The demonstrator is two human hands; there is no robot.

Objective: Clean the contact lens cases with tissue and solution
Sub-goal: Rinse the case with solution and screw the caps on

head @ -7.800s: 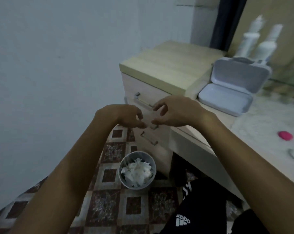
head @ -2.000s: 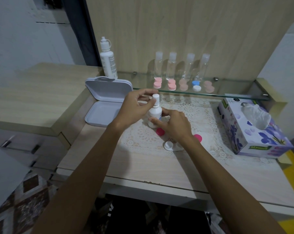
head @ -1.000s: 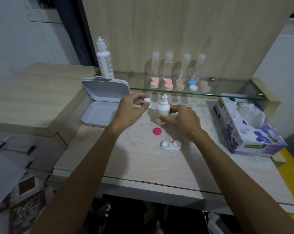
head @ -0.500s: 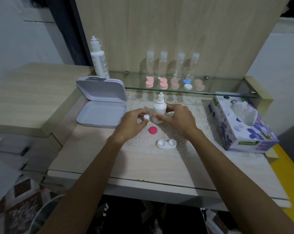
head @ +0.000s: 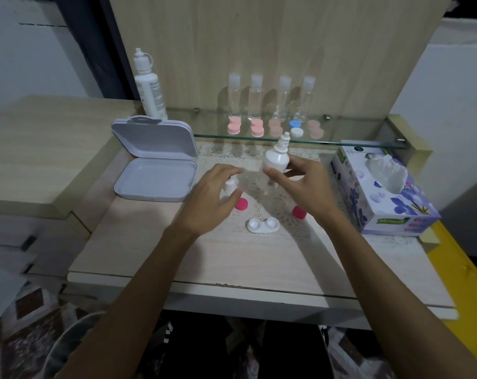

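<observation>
above the lace mat, right hand (head: pixel 304 184) pinches the small solution bottle (head: pixel 276 159) low on its body; light, squeezable plastic, likely slick. left hand (head: pixel 211 198), fingers loosely spread, sets down its white cap (head: pixel 231 184).

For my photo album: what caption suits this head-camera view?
Right hand lifts an uncapped dropper bottle above an open white lens case.

both forearms are bare up to the bottom edge of the view, with no sleeve, watch, ring or bracelet showing on the left hand (head: pixel 210 198) or the right hand (head: pixel 304 184). nails look short and unpainted. below the table (head: pixel 259 258) edge, the lap is covered in black cloth carrying small white stripe markings, partly blurred.
</observation>
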